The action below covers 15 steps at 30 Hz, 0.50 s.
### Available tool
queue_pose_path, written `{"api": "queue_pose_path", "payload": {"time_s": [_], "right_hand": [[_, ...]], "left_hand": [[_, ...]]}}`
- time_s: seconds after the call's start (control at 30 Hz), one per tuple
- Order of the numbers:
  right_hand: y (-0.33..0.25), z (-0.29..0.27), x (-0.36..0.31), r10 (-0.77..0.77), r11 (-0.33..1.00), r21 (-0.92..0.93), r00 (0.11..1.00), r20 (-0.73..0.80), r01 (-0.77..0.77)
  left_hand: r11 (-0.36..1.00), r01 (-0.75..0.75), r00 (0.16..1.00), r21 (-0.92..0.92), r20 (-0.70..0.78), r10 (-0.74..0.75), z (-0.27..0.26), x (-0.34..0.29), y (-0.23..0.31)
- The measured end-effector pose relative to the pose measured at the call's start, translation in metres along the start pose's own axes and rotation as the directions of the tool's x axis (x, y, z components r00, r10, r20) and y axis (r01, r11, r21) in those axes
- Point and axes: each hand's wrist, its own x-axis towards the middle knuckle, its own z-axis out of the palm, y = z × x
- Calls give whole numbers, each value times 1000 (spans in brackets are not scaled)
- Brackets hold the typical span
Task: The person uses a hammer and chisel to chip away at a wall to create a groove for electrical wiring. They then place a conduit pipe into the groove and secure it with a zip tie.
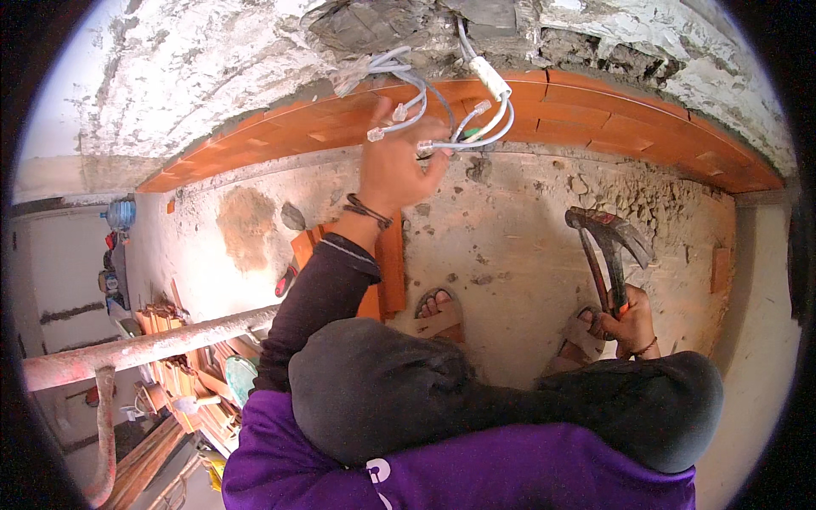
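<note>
My left hand (398, 166) reaches up to the band of orange bricks (578, 110) on the wall. Its fingers look spread and partly blurred, among hanging grey cables (489, 140) with clear plugs on their ends. One plug (425, 147) shows between thumb and fingers, but no grip on it is visible. Low on the right, my right hand (631, 323) is closed around a claw hammer (614, 246), its head upward. A thin dark bar (591, 263), perhaps a chisel, runs alongside the handle in the same hand.
Rough grey mortar (229, 76) covers the wall above the bricks. Loose orange bricks (391, 263) and a red-and-black tool (286, 280) lie by my left forearm. A rusty pipe frame (153, 348) crosses at left, over stacked wood-coloured pieces (212, 399). My sandalled feet (440, 314) stand below.
</note>
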Motion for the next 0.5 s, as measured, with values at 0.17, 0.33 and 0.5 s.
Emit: {"api": "queue_pose_path", "payload": {"time_s": [0.17, 0.33, 0.5], "right_hand": [[-18, -18, -2, -90, 993, -73, 995, 37, 93], [-89, -36, -10, -69, 992, 111, 995, 76, 61], [-161, -36, 7, -453, 889, 151, 878, 158, 432]], "left_hand": [[934, 303, 950, -189, 139, -280, 11, -50, 53], [994, -48, 998, -103, 42, 52, -19, -21, 107], [308, 525, 831, -793, 556, 15, -1, 13, 144]]}}
